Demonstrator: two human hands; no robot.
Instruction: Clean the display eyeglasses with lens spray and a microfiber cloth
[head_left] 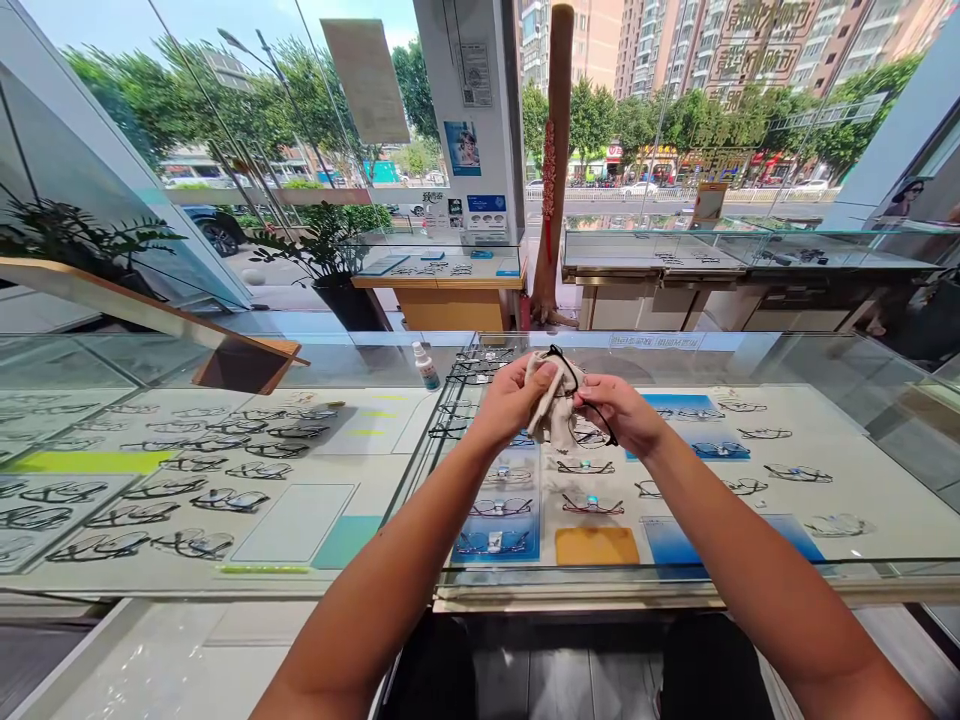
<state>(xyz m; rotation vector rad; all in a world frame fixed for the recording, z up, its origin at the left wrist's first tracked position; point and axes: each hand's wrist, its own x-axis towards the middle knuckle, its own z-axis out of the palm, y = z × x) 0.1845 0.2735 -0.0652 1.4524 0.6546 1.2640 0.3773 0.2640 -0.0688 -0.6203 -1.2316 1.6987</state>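
Observation:
Over the glass counter, my left hand (517,395) is closed on a crumpled beige cloth (553,412), with its thumb pressed on top. A pair of black-framed eyeglasses (568,372) is partly wrapped in that cloth, so its lenses are mostly hidden. My right hand (619,408) pinches the eyeglasses near a hinge, and one dark temple hangs down below its fingers. On the counter to the left of my hands stands a small white spray bottle (425,367) with a blue-green label.
Several rows of eyeglasses (232,498) lie inside the glass display counter (480,580). At the left a wooden-framed mirror or stand (244,365) leans over the glass. Beyond are a potted plant (337,270), a wooden post (553,170) and more display cases (652,262) by the windows.

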